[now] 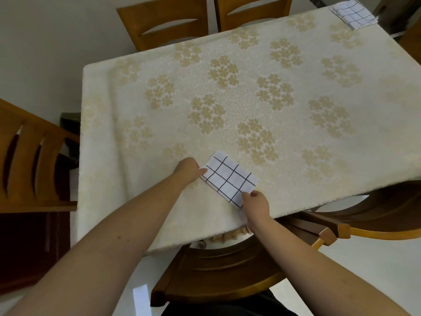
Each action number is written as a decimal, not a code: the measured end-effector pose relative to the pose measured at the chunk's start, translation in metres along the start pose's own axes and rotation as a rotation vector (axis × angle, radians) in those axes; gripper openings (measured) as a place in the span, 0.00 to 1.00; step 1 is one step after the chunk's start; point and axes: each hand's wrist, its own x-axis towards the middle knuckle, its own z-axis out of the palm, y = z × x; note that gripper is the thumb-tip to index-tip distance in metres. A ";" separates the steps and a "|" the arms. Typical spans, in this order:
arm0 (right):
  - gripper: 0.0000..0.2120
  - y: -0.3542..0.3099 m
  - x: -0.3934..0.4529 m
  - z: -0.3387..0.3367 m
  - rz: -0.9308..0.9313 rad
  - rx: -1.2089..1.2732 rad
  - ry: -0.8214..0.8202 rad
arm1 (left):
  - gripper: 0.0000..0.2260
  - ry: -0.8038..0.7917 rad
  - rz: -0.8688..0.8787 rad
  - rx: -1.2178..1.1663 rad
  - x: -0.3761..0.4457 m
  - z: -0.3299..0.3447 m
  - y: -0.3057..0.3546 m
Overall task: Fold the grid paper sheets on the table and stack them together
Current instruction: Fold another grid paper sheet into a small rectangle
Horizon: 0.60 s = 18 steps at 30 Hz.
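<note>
Both forearms fill the bottom of my head view, reaching over a dark wooden chair [218,267] tucked under the near edge of the worktop [159,92]. Left hand [188,169] sits at the left short edge of a folded grid sheet [230,177], fingers curled, fingertips on the sheet's edge; grip looks like a pinch on that edge, though the underside is hidden from me. Right hand [256,202] is at the sheet's near right corner, thumb and forefinger pinching it, so that grip is grasping the sheet too. Sheet is white with dark grid lines, folded to a small rectangle, lying flat and rotated diagonally on the worktop, near the front edge and just left of centre. Worktop carries a cream cloth with pale tan flower clusters; a bit of its fringe hangs at the near edge. Second item: a stack of folded grid sheets [354,12] at the far right corner of the worktop, well apart from the one in hand, layered edges visible on its left side; I can't count the layers. More wooden chairs: two at the far side [164,21], one on the left [29,160], one at the right [376,215]. Floor is pale and glossy.
</note>
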 end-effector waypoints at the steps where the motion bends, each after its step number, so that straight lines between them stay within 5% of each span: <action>1: 0.20 -0.004 0.002 -0.003 -0.034 -0.040 0.006 | 0.19 0.014 -0.007 -0.042 -0.009 0.002 -0.005; 10: 0.20 -0.030 0.029 -0.014 -0.243 -0.387 0.054 | 0.18 -0.039 -0.196 -0.448 -0.082 0.055 -0.045; 18: 0.22 -0.030 0.036 -0.006 -0.135 -0.590 0.081 | 0.10 0.185 -0.241 -0.586 -0.089 0.054 -0.042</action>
